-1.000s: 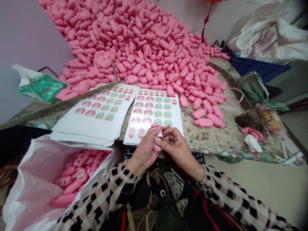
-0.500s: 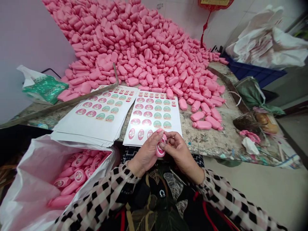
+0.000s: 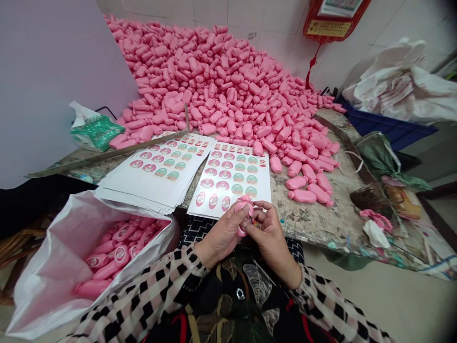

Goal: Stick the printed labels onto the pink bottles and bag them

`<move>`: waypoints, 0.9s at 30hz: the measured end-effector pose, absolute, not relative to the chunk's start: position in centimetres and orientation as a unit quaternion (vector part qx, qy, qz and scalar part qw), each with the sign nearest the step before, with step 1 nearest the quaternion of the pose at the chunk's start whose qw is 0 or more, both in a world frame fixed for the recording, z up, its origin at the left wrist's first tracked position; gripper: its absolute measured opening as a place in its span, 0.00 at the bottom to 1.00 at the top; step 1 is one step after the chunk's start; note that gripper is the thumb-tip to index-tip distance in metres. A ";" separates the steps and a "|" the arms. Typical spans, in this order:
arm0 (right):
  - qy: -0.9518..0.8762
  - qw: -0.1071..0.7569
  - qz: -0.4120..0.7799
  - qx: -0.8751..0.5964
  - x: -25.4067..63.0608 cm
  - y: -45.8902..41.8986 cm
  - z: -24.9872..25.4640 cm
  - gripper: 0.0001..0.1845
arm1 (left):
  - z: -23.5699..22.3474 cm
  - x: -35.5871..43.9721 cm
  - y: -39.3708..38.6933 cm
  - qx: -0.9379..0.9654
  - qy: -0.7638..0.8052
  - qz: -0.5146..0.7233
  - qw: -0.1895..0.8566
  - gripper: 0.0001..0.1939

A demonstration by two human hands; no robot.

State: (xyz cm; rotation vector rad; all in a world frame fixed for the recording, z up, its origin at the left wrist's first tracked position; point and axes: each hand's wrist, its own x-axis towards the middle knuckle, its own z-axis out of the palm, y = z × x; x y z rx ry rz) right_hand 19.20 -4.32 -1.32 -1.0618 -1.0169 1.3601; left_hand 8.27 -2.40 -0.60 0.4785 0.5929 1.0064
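Pink bottle point(image 3: 245, 203) in left hand point(image 3: 220, 234); right hand point(image 3: 268, 232) against it

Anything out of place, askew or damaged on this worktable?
Yes: one pink plastic bottle overlaps the upper right of a white printed label sheet, partly covering it. A crumpled white tissue-like scrap lies to the right, as if discarded, on a worn, stained grey tabletop.

The left hand point(image 3: 221, 234) and right hand point(image 3: 270, 238) hide parts of the pink bottle point(image 3: 246, 200).
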 end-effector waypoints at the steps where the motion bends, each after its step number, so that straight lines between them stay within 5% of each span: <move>1: -0.429 0.536 0.576 -0.444 19.3 -4.5 -1.4 0.25 | -0.7 8.3 -2.6 0.226 0.280 0.464 0.809 0.12; 20: -0.464 0.516 0.578 -0.430 21.1 -8.6 -2.3 0.15 | -1.5 7.7 -5.2 0.145 0.265 0.476 0.826 0.22; 27: -0.480 0.530 0.534 -0.451 21.0 -9.5 -2.2 0.17 | -1.3 8.8 -6.1 0.155 0.264 0.488 0.818 0.17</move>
